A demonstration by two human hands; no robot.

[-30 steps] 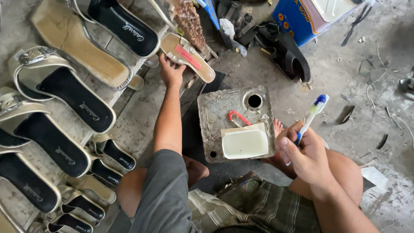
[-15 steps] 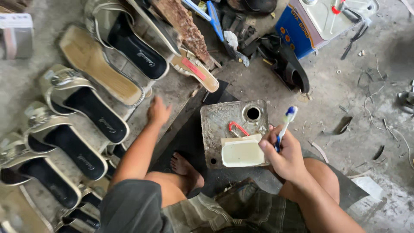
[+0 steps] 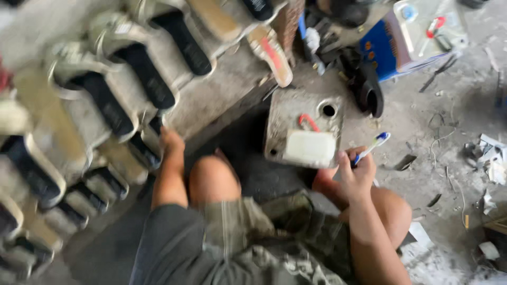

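Observation:
The view is motion-blurred. My right hand (image 3: 356,174) grips a toothbrush (image 3: 374,145) with a blue and white head, held beside a grey metal can (image 3: 282,113) lying flat on the floor. A white tub (image 3: 310,147) rests on the can, next to a red handle (image 3: 308,121) and a round hole (image 3: 329,110). My left hand (image 3: 170,141) reaches left and touches a small sandal with a black insole (image 3: 153,132) in the rows of sandals. Blur hides whether its fingers close on that sandal. My bare knees are between the two hands.
Rows of sandals with black insoles (image 3: 105,100) cover a slab at the left. A sole with a pink stripe (image 3: 272,55) lies above the can. A black shoe (image 3: 367,87) and a blue box (image 3: 388,50) sit at upper right. Scraps litter the floor at right.
My left hand left the pink-striped sole and came down and back to the small sandals near my knee. My right hand with the toothbrush dropped a little beside the can. The view shifted.

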